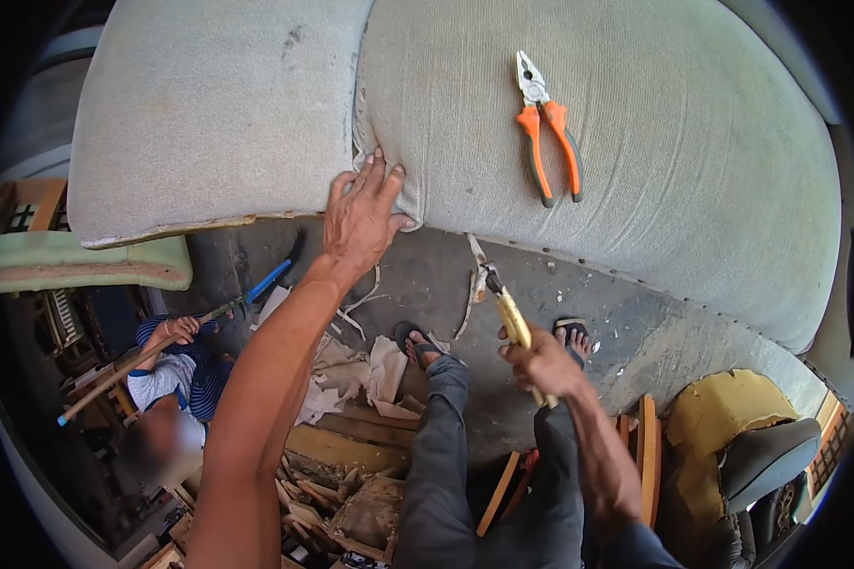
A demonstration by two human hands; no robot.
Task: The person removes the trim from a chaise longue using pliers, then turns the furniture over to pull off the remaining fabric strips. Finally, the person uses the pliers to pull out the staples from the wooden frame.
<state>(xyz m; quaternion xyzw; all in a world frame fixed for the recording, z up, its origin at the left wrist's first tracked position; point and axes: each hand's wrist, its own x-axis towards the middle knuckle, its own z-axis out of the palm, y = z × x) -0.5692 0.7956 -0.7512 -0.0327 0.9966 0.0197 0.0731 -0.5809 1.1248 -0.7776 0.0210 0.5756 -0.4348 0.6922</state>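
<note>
My left hand (359, 213) presses on the grey upholstered seat (636, 142), fingers spread over the seam beside its lower edge. In my right hand (546, 362) is a pair of yellow-handled pliers (512, 318), its dark metal head pointing up at the seat's edge. A pale torn fabric strip (475, 250) hangs from that edge and meets the jaws. Another pair of pliers, with orange and grey handles (562, 142), lies on the seat to the right of my left hand. The lighter cushion section (218, 114) is left of the seam.
Torn cloth (384, 370) and broken wood pieces (323, 503) cover the floor near my feet. At left, a person (176, 375) holds a long pole with a blue end (268, 282). A stripped yellow foam chair (731, 408) stands lower right, beside wooden slats (647, 455).
</note>
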